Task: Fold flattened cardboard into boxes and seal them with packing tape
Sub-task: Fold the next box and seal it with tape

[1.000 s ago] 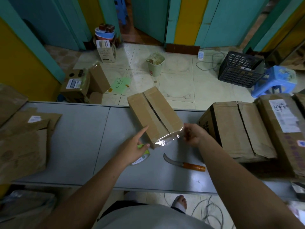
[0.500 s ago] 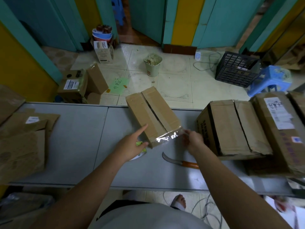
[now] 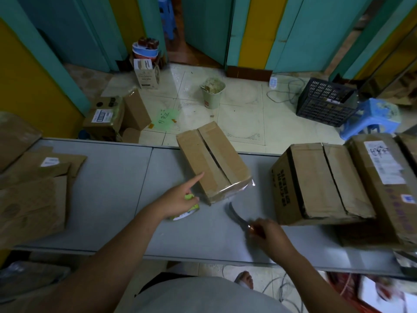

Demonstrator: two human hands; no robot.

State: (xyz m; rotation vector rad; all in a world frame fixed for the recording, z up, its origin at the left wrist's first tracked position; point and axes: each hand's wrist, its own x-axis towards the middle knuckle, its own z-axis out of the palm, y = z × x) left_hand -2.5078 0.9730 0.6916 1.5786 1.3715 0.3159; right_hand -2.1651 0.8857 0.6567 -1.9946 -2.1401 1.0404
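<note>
1. The small box (image 3: 212, 161) stands mid-table, skewed. It is probably light and empty, with stiff walls and flaps that give at the open seam, so hold it by the side walls.
2. Clear tape (image 3: 242, 188) crosses its near end, its loose tail floppy and sticky.
3. The left hand (image 3: 180, 199) grips the tape roll (image 3: 188, 207), forefinger straight against the box. The right hand (image 3: 268, 231), blurred, curls on the knife (image 3: 234, 213) handle.
4. On the table (image 3: 112, 199), large boxes (image 3: 316, 181) crowd the right and flattened cardboard (image 3: 33, 199) the left. There is open room near.

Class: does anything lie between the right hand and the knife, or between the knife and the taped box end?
Nothing visible. The right hand is at the knife; only bare table separates its blade from the tape on the box.
</note>
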